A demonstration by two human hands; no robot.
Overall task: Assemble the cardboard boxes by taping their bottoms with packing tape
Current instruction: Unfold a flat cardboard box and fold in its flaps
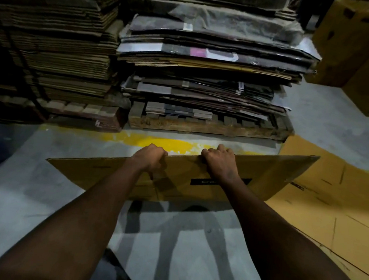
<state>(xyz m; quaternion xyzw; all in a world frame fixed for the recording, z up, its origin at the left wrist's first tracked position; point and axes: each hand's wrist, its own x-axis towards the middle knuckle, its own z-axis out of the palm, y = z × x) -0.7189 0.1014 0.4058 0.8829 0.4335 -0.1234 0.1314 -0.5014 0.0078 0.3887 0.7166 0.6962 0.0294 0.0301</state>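
**Flat box held on edge, hemmed in far and right**

Grips the top edge of the flattened box (269, 176) with the left hand (150, 157) and the right hand (220, 163), both clamped over it and set a little apart near the middle. Holds it upright over the floor (40, 194), just near of the yellow floor marking (163, 143), lower edge touching or barely clear, impossible to tell.

Risks a sag or swing at the unsupported left and right ends, judging by so central a grip. Could catch the right corner on the loose cardboard sheet (329, 208) lying just beside it when opening out. Could also knock into the pallet (209, 125) and its cardboard stack (207, 74) beyond the marking if pushed far. Shows no packing tape anywhere, so may stall before sealing the bottom flaps.

Leaves open floor near and to the left. Offers little room far and right, with pallet edge and sheet close by.
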